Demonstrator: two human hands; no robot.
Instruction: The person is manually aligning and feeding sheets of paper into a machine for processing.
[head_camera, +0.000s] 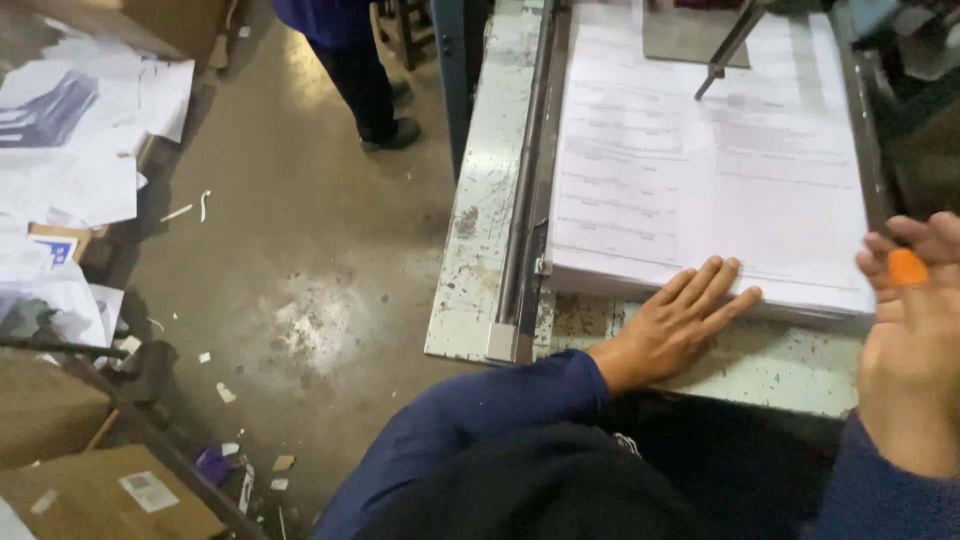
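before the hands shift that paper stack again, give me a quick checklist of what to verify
1. Left hand flat against the near edge of the paper stack: ok.
2. Right hand at the stack's right corner, orange finger cover on: ok.
3. Stack's left side flush with the metal guide rail: ok; it lies along the rail.
4. Sheets squared up within the stack: cannot tell.
5. Metal arm resting on the far end of the stack: cannot tell whether it presses down.
6. Person standing on the floor beyond the table: ok, standing apart from it.
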